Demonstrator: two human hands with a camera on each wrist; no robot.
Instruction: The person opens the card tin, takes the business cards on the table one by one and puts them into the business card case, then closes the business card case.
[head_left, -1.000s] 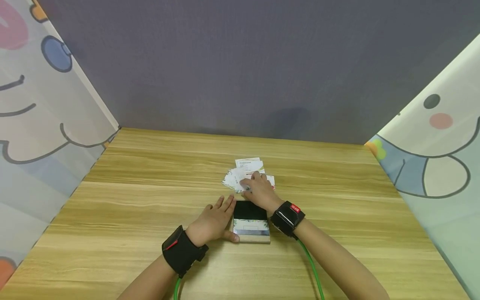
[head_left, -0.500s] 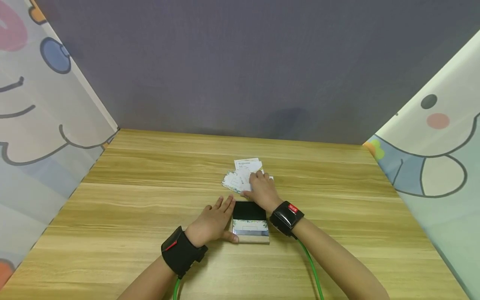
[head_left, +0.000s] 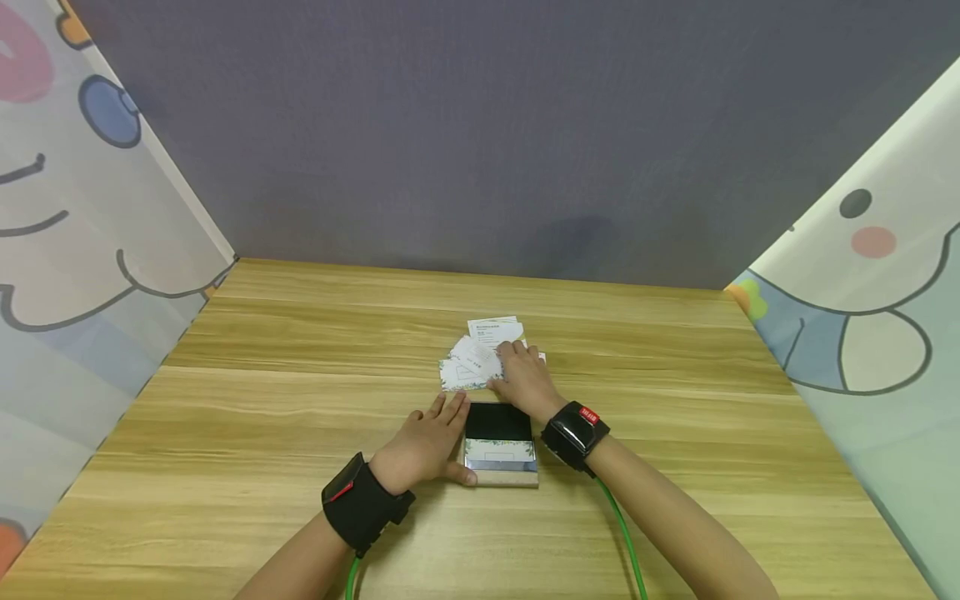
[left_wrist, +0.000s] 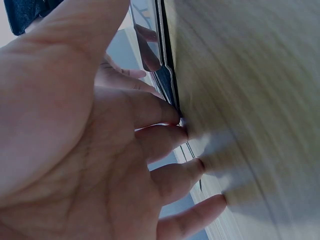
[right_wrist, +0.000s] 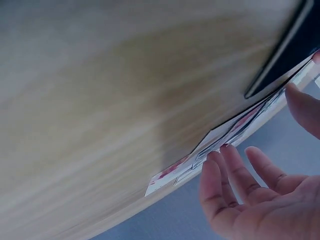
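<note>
I've got a card case [head_left: 501, 480] on the table [head_left: 247, 417], black panel [head_left: 498, 422] on its 12 o'clock half, leafy-bordered card [head_left: 500, 451] sitting in the 6 o'clock half. Loose cards [head_left: 471, 367] overlap out past 12; their print's too small for me to read, ditto the red tag [head_left: 588, 415]. Left hand [head_left: 422, 443] lies along the 9 o'clock edge, fingers spread. Right hand [head_left: 527, 387] touches the cards from 1 o'clock, thumb and bent fingers wide apart.
</note>
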